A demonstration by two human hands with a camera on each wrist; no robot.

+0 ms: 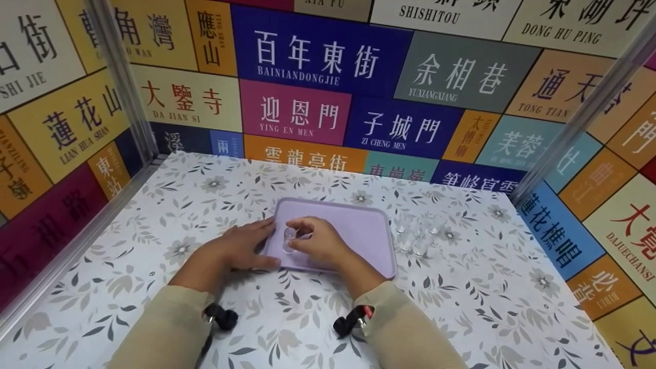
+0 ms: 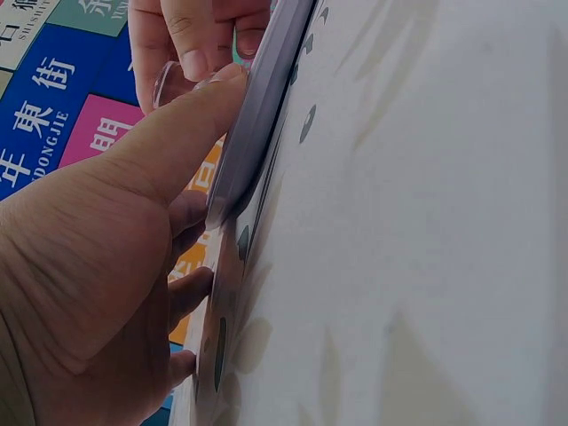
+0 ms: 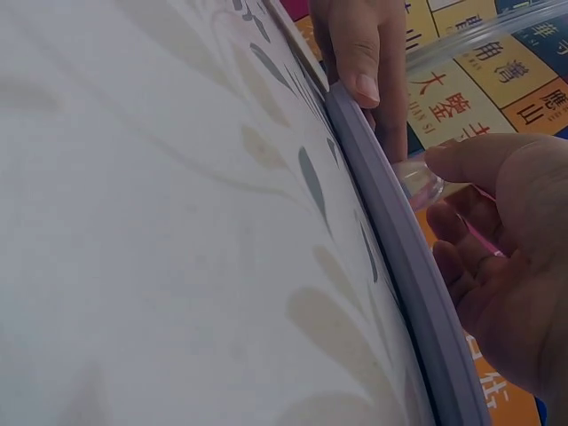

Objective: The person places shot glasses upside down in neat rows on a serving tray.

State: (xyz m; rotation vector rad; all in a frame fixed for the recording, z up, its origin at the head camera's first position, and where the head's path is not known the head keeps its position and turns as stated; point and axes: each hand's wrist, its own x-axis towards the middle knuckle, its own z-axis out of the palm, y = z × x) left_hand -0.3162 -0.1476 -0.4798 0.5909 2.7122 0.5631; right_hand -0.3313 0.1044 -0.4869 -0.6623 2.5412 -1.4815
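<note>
the right hand [image 1: 320,241] held a small clear glass [image 1: 289,240] between the thumb and the fingertips, just above the left part of a lilac tray [image 1: 366,230]. the fingers were curled around the glass, so the grip was closed on it. in the right wrist view the glass [image 3: 419,182] showed as a clear rim close to the thumb, just beside the raised edge of the tray [image 3: 404,266]. whether the glass touched the tray surface, i could not tell.

the left hand [image 1: 241,248] lay flat on the table [image 1: 154,215] at the left edge of the tray. its fingers were straight and relaxed, and it gripped nothing. the thumb and the index finger touched the tray rim. in the left wrist view the left hand [image 2: 106,266] pressed its thumb against the tray edge [image 2: 257,115], and the glass [image 2: 173,82] was seen just behind that thumb, in the fingers of the other hand.

the tray stood in the middle of the table, which had a cover with grey leaves and flowers. a group of more clear glasses [image 1: 417,233] stood on the table just beside the right edge of the tray. walls with coloured street signs [image 1: 320,56] stood around the table.
</note>
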